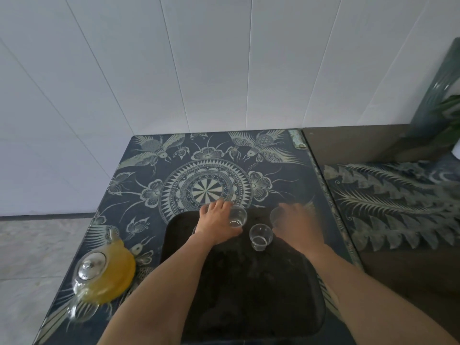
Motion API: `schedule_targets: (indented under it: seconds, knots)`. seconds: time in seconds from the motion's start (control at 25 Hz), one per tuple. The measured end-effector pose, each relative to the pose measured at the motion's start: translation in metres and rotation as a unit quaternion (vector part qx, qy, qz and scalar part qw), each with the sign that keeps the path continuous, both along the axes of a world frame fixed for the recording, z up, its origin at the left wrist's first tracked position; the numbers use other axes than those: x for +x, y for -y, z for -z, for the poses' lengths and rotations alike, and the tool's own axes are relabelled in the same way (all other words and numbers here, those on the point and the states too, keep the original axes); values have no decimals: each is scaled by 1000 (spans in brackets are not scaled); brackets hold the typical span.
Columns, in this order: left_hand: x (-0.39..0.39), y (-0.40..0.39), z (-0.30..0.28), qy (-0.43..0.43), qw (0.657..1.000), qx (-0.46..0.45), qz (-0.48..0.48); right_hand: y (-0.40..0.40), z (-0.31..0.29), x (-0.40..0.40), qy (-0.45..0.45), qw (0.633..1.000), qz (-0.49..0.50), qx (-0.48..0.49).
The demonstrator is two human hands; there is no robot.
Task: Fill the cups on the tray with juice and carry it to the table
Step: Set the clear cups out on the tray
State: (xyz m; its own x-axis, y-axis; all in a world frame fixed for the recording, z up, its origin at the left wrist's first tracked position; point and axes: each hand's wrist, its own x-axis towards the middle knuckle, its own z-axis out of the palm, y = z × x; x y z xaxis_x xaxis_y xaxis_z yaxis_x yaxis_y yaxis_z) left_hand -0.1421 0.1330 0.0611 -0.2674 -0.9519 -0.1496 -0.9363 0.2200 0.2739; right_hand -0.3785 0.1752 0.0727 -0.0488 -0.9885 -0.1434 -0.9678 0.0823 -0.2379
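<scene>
A black tray (249, 290) lies on a dark blue patterned table (149, 175). My left hand (216, 220) grips a clear glass cup (237, 216) at the tray's far edge. My right hand (296, 220), blurred by motion, holds a second clear cup (275, 216) at the tray's far right. Between the hands a third clear cup (260, 237) stands upright and empty on the tray. A glass teapot of yellow juice (104, 272) with a metal lid sits on the table left of the tray.
A white tiled wall (199, 70) rises behind the table. To the right is a lower patterned surface (393, 205) with a green plant (448, 115) at the far right. Grey floor (32, 257) lies to the left.
</scene>
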Motion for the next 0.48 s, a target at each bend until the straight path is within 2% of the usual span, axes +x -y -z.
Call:
schedule_targets:
  seconds: [0.48]
  knots:
    - [36, -81, 14, -30, 999, -5, -31, -72, 19, 27, -13, 999, 30, -17]
